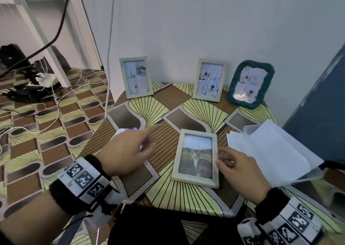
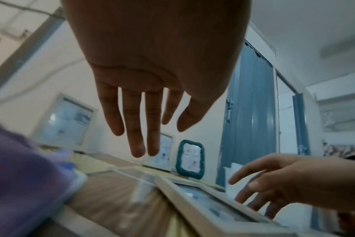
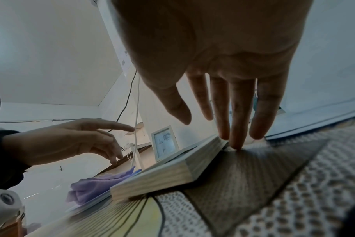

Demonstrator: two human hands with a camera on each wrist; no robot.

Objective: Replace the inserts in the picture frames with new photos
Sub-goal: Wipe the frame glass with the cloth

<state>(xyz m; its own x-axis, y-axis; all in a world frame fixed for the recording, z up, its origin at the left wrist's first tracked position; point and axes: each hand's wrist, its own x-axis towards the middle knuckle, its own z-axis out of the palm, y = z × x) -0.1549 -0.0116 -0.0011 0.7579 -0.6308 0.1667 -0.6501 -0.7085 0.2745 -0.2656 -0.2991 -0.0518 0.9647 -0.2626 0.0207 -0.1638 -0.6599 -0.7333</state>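
Your left hand (image 1: 128, 151) hangs above the desk (image 1: 196, 198) with its fingers straight and spread, the forefinger stretched out ahead, and it has hold of nothing. Just under it lies a purple cloth (image 3: 97, 186) on something flat and white. Your right hand (image 1: 240, 172) is also slack and empty; its straight fingertips (image 3: 236, 144) come down at the right edge of the light wooden frame (image 1: 196, 157), which lies flat, face up, near the middle of the desk and shows a cat photo. Whether those fingertips press the frame or only the desk beside it is not clear. To the right of that hand sits a loose stack of white sheets (image 1: 265, 151). Along the wall stand three more: a pale frame at left (image 1: 137, 76), another pale one (image 1: 210, 80) and, just beside it, a green wavy-edged frame (image 1: 251, 84). White cables (image 1: 56, 102) trail over the floor at left.
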